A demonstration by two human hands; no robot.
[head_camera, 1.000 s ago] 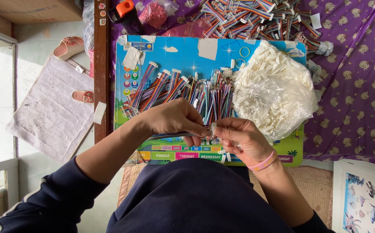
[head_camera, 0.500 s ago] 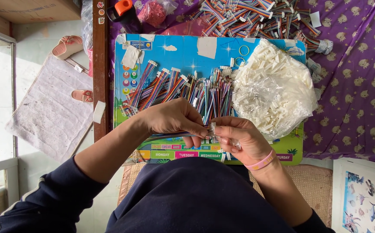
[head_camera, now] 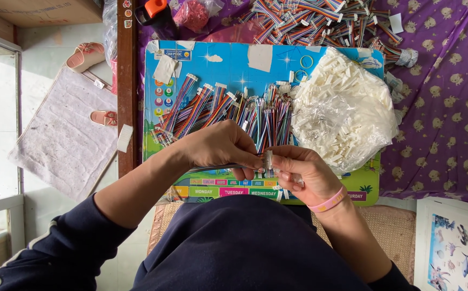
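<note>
the left hand (head_camera: 215, 146) and the right hand (head_camera: 301, 171) met low on the blue play board (head_camera: 228, 64), close to the body. both sets of fingers pinched one small white plug (head_camera: 268, 160) with its rainbow wire (head_camera: 218, 167), the two hands gripping it from either side. more wires (head_camera: 228, 110) lay at 12 o'clock, and a bag of white plugs (head_camera: 344, 108) at 2 o'clock, within easy reach.

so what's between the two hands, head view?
A small white connector on a ribbon cable, pinched between the left hand and right hand; no bare gap.
</note>
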